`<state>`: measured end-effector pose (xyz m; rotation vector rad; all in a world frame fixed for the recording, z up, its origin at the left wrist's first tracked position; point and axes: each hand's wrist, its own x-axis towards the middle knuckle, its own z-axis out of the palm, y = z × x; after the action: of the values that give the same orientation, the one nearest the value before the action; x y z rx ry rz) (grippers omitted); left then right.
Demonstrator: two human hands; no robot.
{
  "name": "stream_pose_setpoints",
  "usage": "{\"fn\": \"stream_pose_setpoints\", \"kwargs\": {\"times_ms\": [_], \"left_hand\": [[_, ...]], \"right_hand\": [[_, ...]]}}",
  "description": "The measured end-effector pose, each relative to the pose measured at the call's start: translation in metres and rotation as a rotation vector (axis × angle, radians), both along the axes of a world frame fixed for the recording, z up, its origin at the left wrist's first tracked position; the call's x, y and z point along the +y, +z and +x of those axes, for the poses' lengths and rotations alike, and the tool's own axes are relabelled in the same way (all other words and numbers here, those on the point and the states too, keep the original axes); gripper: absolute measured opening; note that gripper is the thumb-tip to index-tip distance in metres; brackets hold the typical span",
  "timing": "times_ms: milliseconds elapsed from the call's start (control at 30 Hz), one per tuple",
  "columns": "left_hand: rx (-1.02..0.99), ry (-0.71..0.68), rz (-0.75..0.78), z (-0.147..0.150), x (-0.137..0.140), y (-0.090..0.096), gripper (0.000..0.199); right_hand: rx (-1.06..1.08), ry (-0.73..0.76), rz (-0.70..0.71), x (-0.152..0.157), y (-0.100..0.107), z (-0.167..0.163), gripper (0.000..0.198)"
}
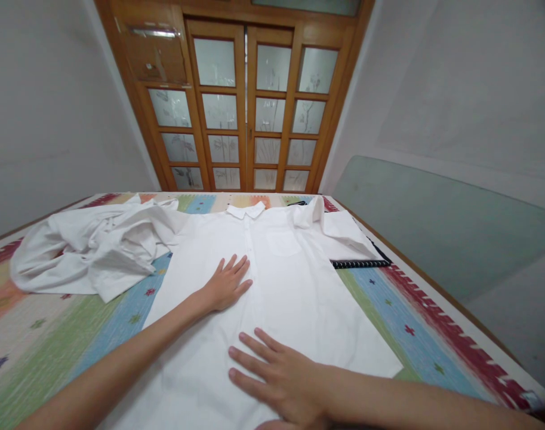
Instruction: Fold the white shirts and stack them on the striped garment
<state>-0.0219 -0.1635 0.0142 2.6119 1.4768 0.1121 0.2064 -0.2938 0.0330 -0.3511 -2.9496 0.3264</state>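
A white button-up shirt [281, 280] lies spread front side up, its collar [246, 210] at the far end. My left hand [230, 283] rests flat on the shirt's front, beside the button line, fingers spread. Nearer to me, my right hand [285, 379] lies over the lower front with its fingers apart. Neither hand grips anything. The shirt's right-side sleeve [330, 230] is bunched and folded near the shoulder. To the left, a crumpled heap of white cloth [93, 245] touches the shirt's other shoulder; where the sleeve ends and the heap begins I cannot tell.
Under everything lies a colourful striped cloth [402, 310] with small flower figures. A dark item with a spiral-like white edge [359, 264] sticks out beneath the right sleeve. Behind stands a wooden door with glass panes [245, 107]. A pale green panel [433, 221] is along the right wall.
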Motion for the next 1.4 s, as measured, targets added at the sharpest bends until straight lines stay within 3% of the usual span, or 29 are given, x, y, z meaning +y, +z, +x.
{"fn": "stream_pose_setpoints", "kwargs": {"times_ms": [267,467,633,800,967,1067,1167,1267,1400], "left_hand": [[-0.116,0.037,-0.069,0.008,0.035,0.002,0.059],[-0.268,0.119,0.142,0.014,0.070,0.001,0.037],[-0.276,0.201,0.224,0.021,0.093,0.002,0.021],[-0.382,0.147,0.219,0.020,0.103,-0.005,0.013],[-0.484,0.117,0.239,0.017,0.102,-0.013,0.011],[-0.497,0.112,0.243,0.017,0.102,-0.015,0.010],[-0.516,0.122,0.231,0.017,0.101,-0.014,0.008],[-0.538,0.114,0.197,0.016,0.099,-0.013,0.007],[-0.547,0.114,0.169,0.014,0.099,-0.012,0.004]], "right_hand": [[0.063,0.073,0.290,-0.010,-0.018,-0.007,0.047],[0.076,0.075,0.448,-0.011,-0.025,-0.012,0.041],[0.104,0.077,0.495,-0.011,-0.037,-0.015,0.036],[0.126,0.088,0.377,-0.007,-0.039,-0.014,0.034],[0.250,0.178,-0.070,0.009,-0.018,-0.017,0.018],[0.457,-0.038,-0.258,0.034,-0.001,-0.024,0.014],[0.555,-0.387,-0.266,0.077,0.014,-0.033,0.015],[0.593,-0.715,-0.346,0.132,0.026,-0.043,0.020],[0.520,-0.936,-0.514,0.195,0.029,-0.053,0.012]]}}
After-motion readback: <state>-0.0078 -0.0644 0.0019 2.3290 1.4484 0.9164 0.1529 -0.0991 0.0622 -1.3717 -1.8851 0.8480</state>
